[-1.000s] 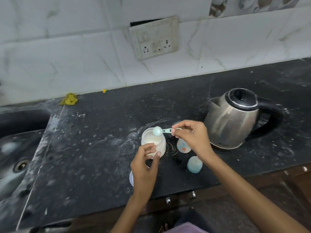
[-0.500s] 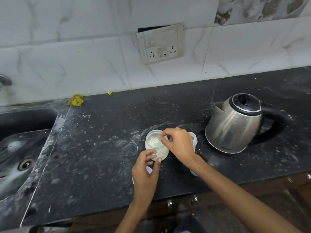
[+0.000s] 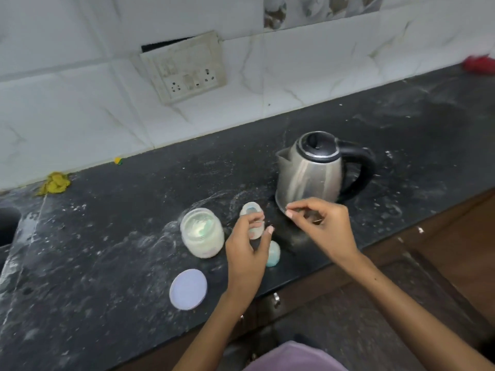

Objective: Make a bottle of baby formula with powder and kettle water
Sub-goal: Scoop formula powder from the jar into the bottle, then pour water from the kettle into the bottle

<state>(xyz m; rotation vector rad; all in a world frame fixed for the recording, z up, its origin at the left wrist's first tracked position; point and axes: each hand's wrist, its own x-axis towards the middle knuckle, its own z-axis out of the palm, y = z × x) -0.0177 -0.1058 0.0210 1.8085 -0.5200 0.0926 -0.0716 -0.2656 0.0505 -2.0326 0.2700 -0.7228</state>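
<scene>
Two hands hover over the dark speckled counter [image 3: 107, 263], and we see neither one gripping anything. Our left hand [image 3: 247, 250] has its fingers loosely spread around the small baby bottle [image 3: 251, 211], close against it — whether they touch it we cannot tell. Our right hand [image 3: 318, 223] hangs just in front of the steel kettle [image 3: 310, 170], its fingers relaxed and slightly bent, nothing between them that we can make out. The kettle stands upright on its base with the lid down and the black handle pointing right. Left of the bottle sits the open powder jar [image 3: 202, 232], with a pale green scoop [image 3: 205, 226] lying inside on the white powder. The jar's round lilac lid [image 3: 188, 289] lies flat nearer the counter edge — well apart from the jar. A small pale blue bottle cap [image 3: 273, 254] rests just right of our left hand. A wall socket [image 3: 184, 68] sits on the tiles behind.
</scene>
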